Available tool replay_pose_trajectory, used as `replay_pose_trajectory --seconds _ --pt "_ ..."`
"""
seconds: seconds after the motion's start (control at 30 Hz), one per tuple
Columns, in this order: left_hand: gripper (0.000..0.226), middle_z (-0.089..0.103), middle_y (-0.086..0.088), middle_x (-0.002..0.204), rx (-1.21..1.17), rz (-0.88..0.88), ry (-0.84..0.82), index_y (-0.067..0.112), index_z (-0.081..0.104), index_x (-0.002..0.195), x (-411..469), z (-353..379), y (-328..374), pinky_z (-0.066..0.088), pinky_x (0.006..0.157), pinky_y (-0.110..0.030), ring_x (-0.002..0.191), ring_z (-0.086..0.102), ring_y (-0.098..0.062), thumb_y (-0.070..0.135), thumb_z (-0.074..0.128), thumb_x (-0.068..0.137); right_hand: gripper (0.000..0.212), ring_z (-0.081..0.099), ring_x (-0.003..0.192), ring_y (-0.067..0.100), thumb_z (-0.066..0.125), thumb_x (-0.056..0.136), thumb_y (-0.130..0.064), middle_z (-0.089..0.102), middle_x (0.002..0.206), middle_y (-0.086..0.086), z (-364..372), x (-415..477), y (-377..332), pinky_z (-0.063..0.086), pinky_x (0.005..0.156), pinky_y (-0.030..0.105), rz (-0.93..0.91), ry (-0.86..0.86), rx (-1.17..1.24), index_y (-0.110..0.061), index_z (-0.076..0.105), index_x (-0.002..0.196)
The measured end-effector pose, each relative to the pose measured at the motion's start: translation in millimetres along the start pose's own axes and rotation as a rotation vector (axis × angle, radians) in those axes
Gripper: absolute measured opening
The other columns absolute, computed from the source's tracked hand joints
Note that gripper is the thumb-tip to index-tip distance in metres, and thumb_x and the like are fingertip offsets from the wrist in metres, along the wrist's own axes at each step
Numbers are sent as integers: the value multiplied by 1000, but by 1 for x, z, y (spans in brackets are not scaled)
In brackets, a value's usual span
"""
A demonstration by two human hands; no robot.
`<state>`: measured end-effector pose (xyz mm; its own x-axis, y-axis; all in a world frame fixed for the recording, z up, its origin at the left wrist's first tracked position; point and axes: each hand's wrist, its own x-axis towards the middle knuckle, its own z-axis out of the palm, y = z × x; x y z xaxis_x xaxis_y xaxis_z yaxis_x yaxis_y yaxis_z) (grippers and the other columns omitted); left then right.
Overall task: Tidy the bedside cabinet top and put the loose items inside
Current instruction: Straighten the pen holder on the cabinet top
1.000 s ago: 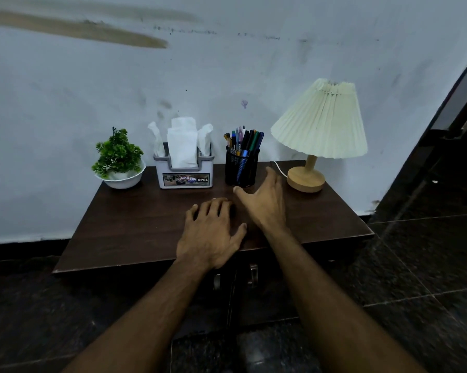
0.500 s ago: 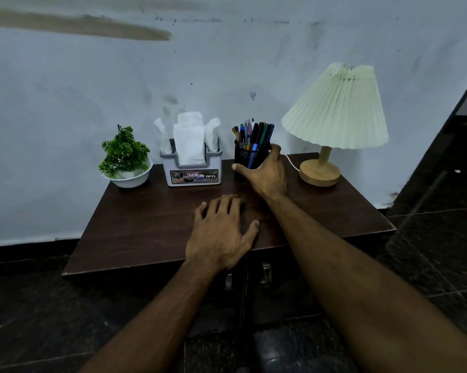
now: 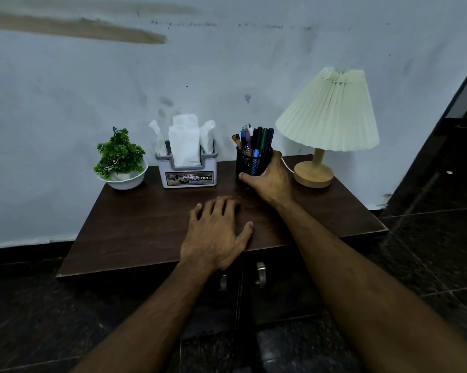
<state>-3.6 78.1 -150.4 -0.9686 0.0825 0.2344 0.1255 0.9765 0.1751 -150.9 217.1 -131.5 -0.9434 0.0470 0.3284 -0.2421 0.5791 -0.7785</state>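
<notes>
On the cabinet, the right hand curls its fingers round the pen cup. The left hand rests flat, fingers spread.

Lamp base near right of pen holder; tissue box farther left

The right hand, recorded a second ago as open in front of the pen holder, has been advanced to it. The holder is now gripped, with the thumb laid across its lower front and the fingers wrapped round its right side.
</notes>
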Motion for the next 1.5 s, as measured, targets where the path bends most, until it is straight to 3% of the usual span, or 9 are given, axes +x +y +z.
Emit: replay_pose_trajectory --seconds 0.23,0.37,0.5,0.63,0.83,1.03,1.2,1.5 --pt "66 37 5 159 7 -2 -6 31 37 148 -1 -1 2 22 123 -49 147 33 -19 67 23 96 92 60 124 24 90 70 -48 60 137 5 -2 -2 -2 47 92 29 -21 -4 5 -14 41 140" --pt "64 36 4 159 0 -3 -13 30 36 149 0 -1 3 21 124 -49 148 32 -19 66 27 98 110 54 132 23 90 63 -61 53 145 5 0 -4 -4 47 101 32 -15 -7 52 -16 35 147" --pt "62 36 3 160 -2 -2 -5 29 36 149 -1 -2 3 20 124 -49 147 33 -20 65 29 100 126 45 142 27 84 61 -72 43 157 10 7 -5 -16 44 113 42 68 133 144 -15 24 156" --pt "64 35 2 161 -13 0 -10 28 36 151 -1 -1 3 19 125 -49 149 31 -20 65 29 100 113 53 131 29 87 64 -63 54 141 10 20 5 -39 49 106 41 72 226 153 -11 34 149" --pt "66 33 1 163 -21 3 -18 27 34 152 -1 -2 2 19 125 -51 150 30 -22 66 28 100 112 50 130 33 84 61 -68 55 139 15 29 23 -56 48 105 45 126 336 -73 -6 40 143" --pt "66 34 1 162 -27 7 -6 27 36 151 0 1 1 19 125 -52 149 30 -22 67 27 99 103 52 128 34 80 64 -69 57 137 15 27 34 -63 49 101 47 168 351 -168 -5 44 136" --pt "66 33 1 163 -40 12 -12 26 35 151 -1 0 0 18 126 -51 151 28 -20 67 27 99 83 53 123 33 71 75 -66 61 131 14 33 38 -64 49 94 48 173 389 -176 -6 50 129" --pt "67 34 1 162 -37 13 -7 26 35 151 -1 1 1 18 125 -52 150 29 -21 67 26 99 64 50 126 33 59 92 -59 56 134 14 33 38 -64 43 98 54 179 352 -162 -13 48 134"
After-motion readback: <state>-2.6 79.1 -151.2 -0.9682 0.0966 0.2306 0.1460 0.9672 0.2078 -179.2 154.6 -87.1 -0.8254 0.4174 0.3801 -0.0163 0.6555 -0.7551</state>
